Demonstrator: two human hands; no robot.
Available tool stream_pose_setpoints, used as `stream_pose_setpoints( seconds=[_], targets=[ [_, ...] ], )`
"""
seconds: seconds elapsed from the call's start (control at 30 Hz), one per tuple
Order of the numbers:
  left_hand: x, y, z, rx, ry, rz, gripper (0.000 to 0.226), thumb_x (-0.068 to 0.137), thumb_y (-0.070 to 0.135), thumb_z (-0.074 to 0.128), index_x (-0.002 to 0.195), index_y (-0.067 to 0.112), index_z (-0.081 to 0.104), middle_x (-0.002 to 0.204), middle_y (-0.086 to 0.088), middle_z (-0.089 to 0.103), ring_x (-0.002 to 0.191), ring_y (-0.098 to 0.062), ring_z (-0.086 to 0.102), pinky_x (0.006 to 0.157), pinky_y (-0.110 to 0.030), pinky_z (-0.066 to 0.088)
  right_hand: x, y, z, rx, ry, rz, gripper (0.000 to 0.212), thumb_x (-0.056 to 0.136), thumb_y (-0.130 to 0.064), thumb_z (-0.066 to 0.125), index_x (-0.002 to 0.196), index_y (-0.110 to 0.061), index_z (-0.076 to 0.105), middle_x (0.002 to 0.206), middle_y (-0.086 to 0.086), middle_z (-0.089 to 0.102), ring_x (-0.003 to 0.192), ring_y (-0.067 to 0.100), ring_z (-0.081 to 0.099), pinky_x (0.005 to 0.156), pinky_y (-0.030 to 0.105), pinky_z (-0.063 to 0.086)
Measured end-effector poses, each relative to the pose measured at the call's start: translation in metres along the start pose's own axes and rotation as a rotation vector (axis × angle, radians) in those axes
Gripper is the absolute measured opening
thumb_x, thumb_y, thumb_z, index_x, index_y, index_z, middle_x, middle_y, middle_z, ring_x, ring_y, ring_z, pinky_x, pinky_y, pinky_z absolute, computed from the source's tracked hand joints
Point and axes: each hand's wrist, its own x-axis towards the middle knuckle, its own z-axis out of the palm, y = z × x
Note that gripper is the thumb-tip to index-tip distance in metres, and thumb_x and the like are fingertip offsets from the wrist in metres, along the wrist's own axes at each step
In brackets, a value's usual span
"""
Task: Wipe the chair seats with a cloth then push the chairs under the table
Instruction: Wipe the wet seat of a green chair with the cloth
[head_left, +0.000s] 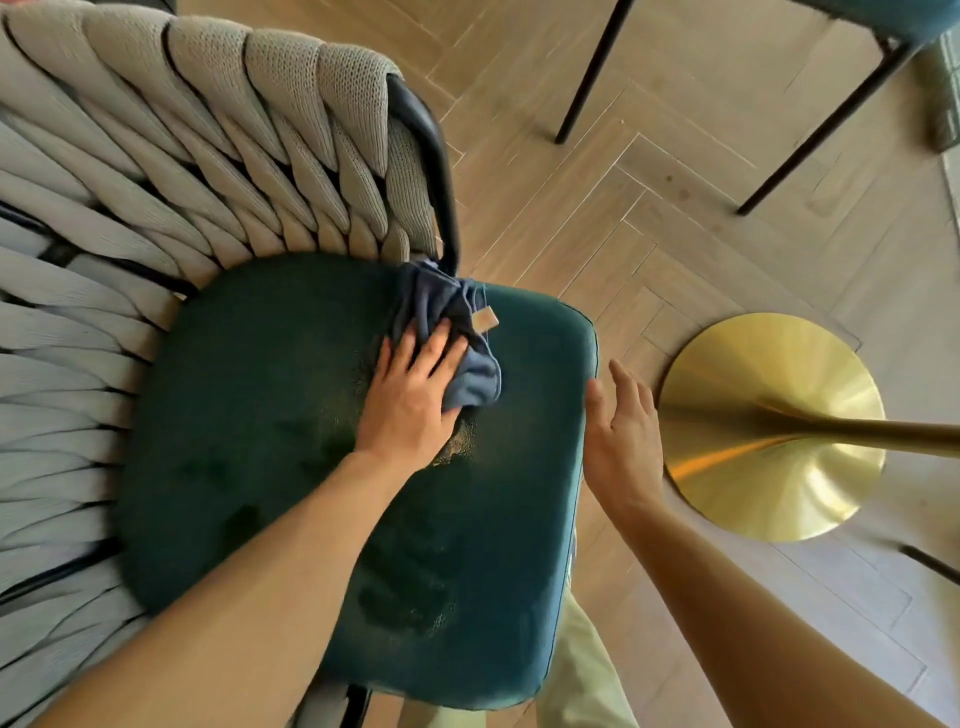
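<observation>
1. Two hands work over one seat (291, 441), the deep green cushion that fills the near middle and serves as the landmark for the rest.
2. One left hand (410, 400) lies on the seat's far right part, fingers straight and a little spread, pressing down on the cloth and not curled round it.
3. One right hand (621, 431) hangs just off the seat's right edge, fingers straight and close together, holding nothing; whether it touches the edge I cannot tell.
4. One cloth (457, 338), blue and bunched, sits at the seat's far right corner, half under the left fingers. It looks soft, light and limp, so I judge it wipes best under a flat palm and lifts by any pinched fold.
5. One chair carries this seat; its woven grey back (171, 135) rises on the seat's left and far side. The cushion looks plush and yielding, the chair fairly heavy. For pushing, I would take the dark metal frame (431, 156) at the back's top, not the soft weave.
6. One brass table base (769, 426) stands on the floor right of the seat.
7. One second chair shows only dark legs (592, 67) beyond the seat, far right.
</observation>
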Motion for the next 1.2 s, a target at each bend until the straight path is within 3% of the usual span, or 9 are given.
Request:
stream_pose_setpoints(
  seconds=[0.07,0.13,0.27,0.4,0.6,0.83,1.07,1.13,1.2],
  targets=[
    [0.026,0.022,-0.008,-0.043,0.024,-0.136,0.061,0.086,0.039,0.045,0.144,0.018,0.045,0.154,-0.005,0.038,0.136,-0.040,0.036,0.111,-0.059,0.029,-0.001,0.001,0.001,0.004,0.012,0.002,0.054,0.102,-0.046,0.030,0.150,-0.022,0.031,0.156,-0.002,0.031,0.144,0.016,0.025,0.117,0.038,0.022],
    [0.047,0.055,-0.012,-0.100,-0.025,-0.068,0.065,0.086,0.045,0.033,0.144,0.019,0.044,0.154,-0.004,0.037,0.137,-0.041,0.034,0.110,-0.060,0.029,-0.002,0.002,-0.001,-0.002,0.039,0.000,0.055,0.101,-0.047,0.031,0.150,-0.023,0.031,0.156,-0.002,0.031,0.144,0.016,0.023,0.118,0.039,0.022],
    [0.040,0.094,-0.002,-0.052,-0.085,0.258,0.063,0.086,0.044,0.051,0.145,0.022,0.044,0.155,-0.002,0.035,0.143,-0.037,0.028,0.114,-0.058,0.022,-0.003,0.004,-0.008,0.022,0.106,-0.034,0.059,0.098,-0.049,0.029,0.150,-0.020,0.032,0.156,0.000,0.031,0.144,0.017,0.023,0.118,0.039,0.021],
    [0.017,0.058,-0.004,-0.038,-0.091,0.299,0.061,0.087,0.036,0.059,0.143,0.019,0.046,0.154,-0.003,0.039,0.139,-0.034,0.035,0.115,-0.049,0.027,-0.008,-0.001,-0.009,-0.003,0.074,-0.078,0.058,0.099,-0.048,0.029,0.149,-0.020,0.034,0.155,0.001,0.033,0.144,0.018,0.025,0.118,0.040,0.022],
    [-0.012,-0.060,-0.027,-0.035,-0.097,-0.128,0.061,0.093,0.028,0.054,0.150,0.018,0.034,0.159,0.001,0.027,0.143,-0.032,0.025,0.118,-0.046,0.022,-0.029,-0.010,0.015,-0.070,-0.052,-0.125,0.055,0.101,-0.046,0.031,0.149,-0.020,0.035,0.156,0.002,0.033,0.146,0.020,0.023,0.120,0.041,0.020],
    [-0.102,-0.180,-0.009,0.002,-0.061,-0.446,0.053,0.090,0.022,0.041,0.139,0.002,0.047,0.146,-0.020,0.044,0.137,-0.037,0.038,0.116,-0.048,0.025,-0.057,-0.002,0.040,-0.069,0.019,-0.062,0.052,0.102,-0.038,0.036,0.149,-0.017,0.034,0.157,0.006,0.029,0.146,0.020,0.021,0.118,0.033,0.015],
    [-0.110,-0.130,0.001,-0.231,0.122,-0.996,0.057,0.097,0.029,0.043,0.150,0.012,0.032,0.159,-0.011,0.025,0.140,-0.042,0.025,0.115,-0.048,0.021,-0.082,0.001,0.056,-0.098,0.033,-0.021,0.052,0.102,-0.040,0.036,0.150,-0.019,0.033,0.160,0.004,0.022,0.147,0.020,0.016,0.117,0.029,0.011],
    [-0.082,-0.117,-0.003,-0.290,0.117,-1.018,0.060,0.098,0.034,0.040,0.153,0.017,0.024,0.162,-0.006,0.016,0.145,-0.041,0.016,0.117,-0.050,0.015,-0.081,0.000,0.057,-0.089,0.031,-0.002,0.053,0.102,-0.042,0.034,0.150,-0.020,0.033,0.160,0.003,0.022,0.147,0.019,0.016,0.117,0.030,0.011],
    [-0.066,-0.100,0.003,-0.236,0.095,-0.818,0.061,0.097,0.035,0.040,0.153,0.020,0.024,0.162,-0.004,0.015,0.146,-0.041,0.013,0.117,-0.053,0.013,-0.080,-0.001,0.059,-0.086,0.034,0.006,0.053,0.102,-0.043,0.034,0.150,-0.020,0.033,0.160,0.002,0.022,0.147,0.019,0.017,0.117,0.030,0.012]
  ],
)
